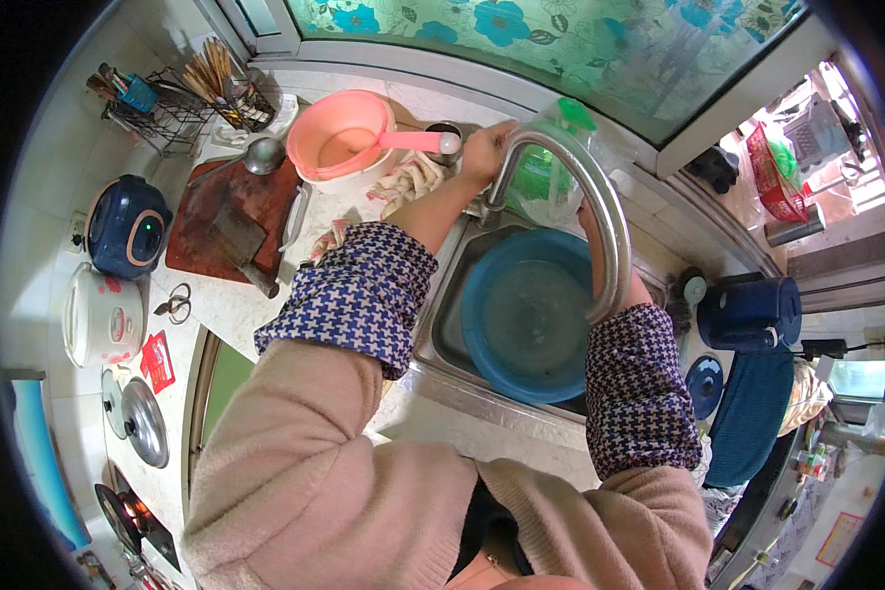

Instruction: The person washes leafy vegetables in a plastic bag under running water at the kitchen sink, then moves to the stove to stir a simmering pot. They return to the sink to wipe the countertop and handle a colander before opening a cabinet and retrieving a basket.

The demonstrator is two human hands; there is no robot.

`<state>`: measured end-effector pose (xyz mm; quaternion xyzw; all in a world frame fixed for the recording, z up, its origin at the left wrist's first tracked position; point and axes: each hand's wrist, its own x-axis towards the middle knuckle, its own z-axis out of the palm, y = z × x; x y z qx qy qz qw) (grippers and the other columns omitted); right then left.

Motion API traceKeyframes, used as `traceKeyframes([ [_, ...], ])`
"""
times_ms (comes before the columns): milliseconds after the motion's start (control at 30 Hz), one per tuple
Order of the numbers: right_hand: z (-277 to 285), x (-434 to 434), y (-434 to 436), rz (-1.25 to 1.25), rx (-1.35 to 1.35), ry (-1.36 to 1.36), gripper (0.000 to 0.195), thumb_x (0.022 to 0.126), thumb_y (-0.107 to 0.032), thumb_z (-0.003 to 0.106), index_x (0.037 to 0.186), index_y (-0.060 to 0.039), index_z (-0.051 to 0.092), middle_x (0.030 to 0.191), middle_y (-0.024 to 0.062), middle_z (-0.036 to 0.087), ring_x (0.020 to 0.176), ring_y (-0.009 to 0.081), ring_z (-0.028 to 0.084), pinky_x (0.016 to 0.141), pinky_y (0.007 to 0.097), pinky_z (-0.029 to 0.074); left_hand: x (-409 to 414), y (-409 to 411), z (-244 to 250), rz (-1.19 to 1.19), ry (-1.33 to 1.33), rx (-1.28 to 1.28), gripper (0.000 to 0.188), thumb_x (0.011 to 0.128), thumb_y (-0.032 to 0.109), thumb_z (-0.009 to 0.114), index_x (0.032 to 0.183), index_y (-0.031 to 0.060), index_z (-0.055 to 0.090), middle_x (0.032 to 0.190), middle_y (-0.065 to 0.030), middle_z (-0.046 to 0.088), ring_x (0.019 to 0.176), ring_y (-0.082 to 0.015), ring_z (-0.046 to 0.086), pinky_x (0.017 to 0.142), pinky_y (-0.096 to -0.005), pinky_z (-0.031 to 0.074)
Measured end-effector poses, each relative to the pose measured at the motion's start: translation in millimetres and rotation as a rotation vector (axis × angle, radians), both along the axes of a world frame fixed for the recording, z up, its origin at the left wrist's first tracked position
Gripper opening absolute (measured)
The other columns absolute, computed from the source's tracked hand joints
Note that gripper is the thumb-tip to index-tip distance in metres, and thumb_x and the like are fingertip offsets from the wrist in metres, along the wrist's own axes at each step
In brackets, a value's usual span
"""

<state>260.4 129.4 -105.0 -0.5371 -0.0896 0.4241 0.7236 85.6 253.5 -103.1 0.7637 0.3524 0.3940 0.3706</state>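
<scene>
Behind the curved metal faucet [613,221] is a clear plastic bag [542,193] with green contents or green parts. My left hand [487,151] is at the bag's left edge with its fingers curled, the fingertips partly hidden. My right hand [585,215] reaches to the bag's lower right side; the faucet covers most of it, so its grip is unclear. Below the bag, a blue plastic basin [479,354] with cloudy water sits in the steel sink [442,324]. Patterned sleeve covers wrap both my forearms.
Left of the sink are a pink basin [310,122] with a pink-handled dipper [417,141], a crumpled cloth [411,179], and a cutting board [192,247] bearing a cleaver [237,234] and a ladle [264,155]. Scissors [180,304] lie nearer. A blue container [748,313] stands at right.
</scene>
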Motion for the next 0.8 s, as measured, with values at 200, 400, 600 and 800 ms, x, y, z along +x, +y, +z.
traceKeyframes([
  [200,8,-34,-1,0.049,-0.064,-0.025,0.022,0.083,-0.016,0.055,0.095,0.0002,0.062,0.087,0.011,0.063,0.072,0.0216,0.061,0.06,0.0368,0.048,-15,35,-36,0.022,0.482,-0.117,0.028,0.075,0.032,0.059,0.094,0.0131,0.068,0.091,-0.019,0.064,0.084,-0.0343,0.063,0.076,-0.0399,0.049],
  [400,30,-45,-45,-0.017,-0.221,-0.127,0.023,0.083,-0.019,0.055,0.094,-0.0002,0.062,0.085,0.0106,0.064,0.071,0.0211,0.061,0.058,0.0367,0.048,-23,1,-4,-0.036,0.173,0.015,0.023,0.079,0.019,0.058,0.095,0.004,0.065,0.091,-0.0193,0.064,0.082,-0.0304,0.063,0.073,-0.0371,0.048],
  [600,-55,24,-76,0.093,-0.376,-0.169,0.017,0.089,-0.023,0.052,0.094,-0.0063,0.053,0.083,0.0109,0.061,0.068,0.0193,0.059,0.059,0.0291,0.049,-129,-18,56,-0.128,0.15,0.025,0.035,0.075,0.012,0.064,0.108,0.0021,0.059,0.104,-0.0165,0.062,0.096,-0.0265,0.059,0.085,-0.0344,0.046],
  [800,-64,-30,-106,0.219,-0.109,0.092,0.022,0.086,-0.015,0.053,0.102,-0.0005,0.053,0.085,0.0136,0.062,0.069,0.02,0.06,0.06,0.03,0.051,-183,-16,-52,-0.16,0.788,0.087,0.048,0.07,0.022,0.068,0.114,0.007,0.056,0.111,-0.0163,0.058,0.1,-0.0323,0.056,0.088,-0.0365,0.044],
])
